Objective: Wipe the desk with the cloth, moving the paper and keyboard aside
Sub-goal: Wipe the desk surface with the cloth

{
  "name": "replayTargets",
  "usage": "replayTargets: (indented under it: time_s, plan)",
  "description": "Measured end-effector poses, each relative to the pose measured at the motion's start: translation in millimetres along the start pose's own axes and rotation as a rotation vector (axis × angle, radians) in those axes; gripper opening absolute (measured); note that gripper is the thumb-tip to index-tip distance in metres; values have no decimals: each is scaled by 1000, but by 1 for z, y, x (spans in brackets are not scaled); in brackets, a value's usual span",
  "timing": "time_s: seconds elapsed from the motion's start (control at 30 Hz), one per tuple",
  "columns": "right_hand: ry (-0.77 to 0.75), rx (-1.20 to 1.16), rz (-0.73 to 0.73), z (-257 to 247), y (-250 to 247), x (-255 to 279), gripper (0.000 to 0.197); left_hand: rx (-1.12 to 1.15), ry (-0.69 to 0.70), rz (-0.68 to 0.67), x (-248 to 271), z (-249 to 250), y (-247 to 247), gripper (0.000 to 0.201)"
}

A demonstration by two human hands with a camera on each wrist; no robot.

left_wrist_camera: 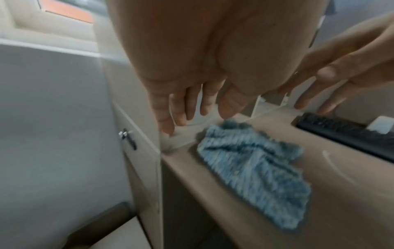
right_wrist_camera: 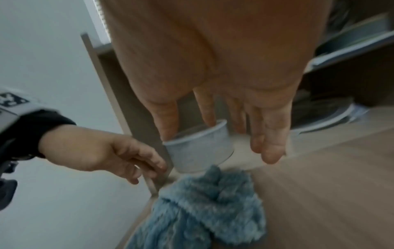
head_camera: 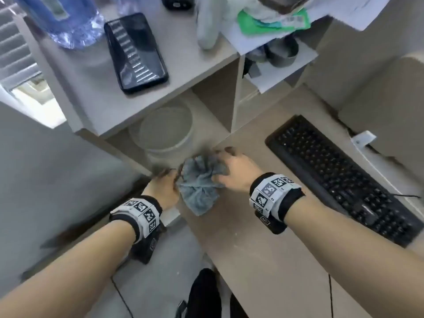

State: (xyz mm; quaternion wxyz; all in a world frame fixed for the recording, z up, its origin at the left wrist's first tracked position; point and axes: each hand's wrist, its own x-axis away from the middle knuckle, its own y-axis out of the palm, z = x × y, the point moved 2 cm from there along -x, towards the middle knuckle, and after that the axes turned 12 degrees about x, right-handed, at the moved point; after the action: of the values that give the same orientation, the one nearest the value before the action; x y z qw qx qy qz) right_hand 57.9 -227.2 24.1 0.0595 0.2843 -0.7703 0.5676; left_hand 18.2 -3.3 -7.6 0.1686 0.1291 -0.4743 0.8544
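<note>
Blue-grey fluffy cloth — lying crumpled on the beige desk near its left edge; taken as the landmark. Left hand is seen just left of the cloth, fingers loosely extended; in the wrist views nothing is gripped. Right hand is seen just right of the cloth, fingers spread and relaxed above it — contact cannot be told. Black keyboard is set well right of the cloth, on the desk. Round pale container is stowed just behind the cloth, under the shelf. Black phone is laid on the shelf, beyond the cloth. Papers are shelved behind and right of the cloth.
</note>
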Motion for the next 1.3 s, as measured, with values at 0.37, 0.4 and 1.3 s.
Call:
replayTargets:
  time_s: [0.37,0.4,1.3]
  plan:
    - [-178,361,-85,-33,104,-54,67,50,-13,23,-10,-27,34,54]
    - [-167,337,-66,-25,105,-50,64,48,-80,3,-11,-27,32,56]
    - [342,145,100,77,107,18,75,-156,-61,-117,2,-44,32,77]
